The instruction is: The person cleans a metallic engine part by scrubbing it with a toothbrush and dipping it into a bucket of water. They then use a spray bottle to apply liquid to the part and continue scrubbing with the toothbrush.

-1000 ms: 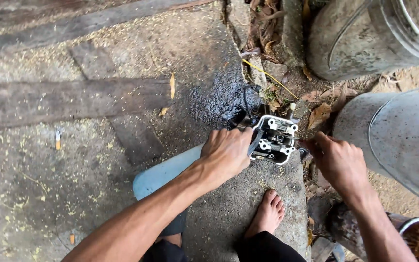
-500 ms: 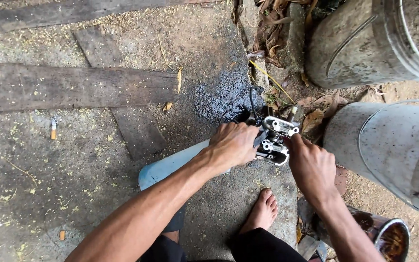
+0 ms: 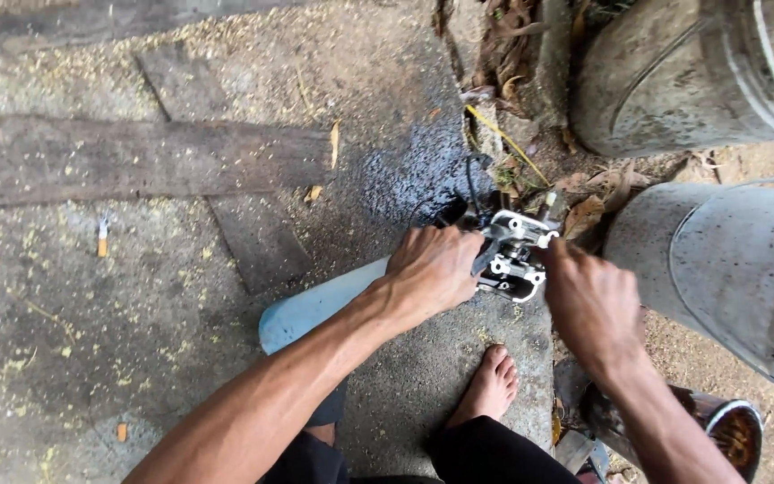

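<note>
Metal engine part (image 3: 511,255) sits beside the bucket (image 3: 727,269); we clamp it in our left hand (image 3: 432,269) while our right hand (image 3: 589,300) pinches its edge, so keep it steady.

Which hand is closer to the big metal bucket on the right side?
Right. The right hand is beside the metal bucket, on the engine part; the left hand grips that part's far side.

The ground (image 3: 91,358) is rough concrete strewn with yellow flecks. A dark plank (image 3: 136,161) lies across it, a cigarette butt (image 3: 102,237) below that. An oily patch (image 3: 414,170) spreads near dry leaves (image 3: 503,45). Two metal buckets (image 3: 727,269) stand at right.
</note>
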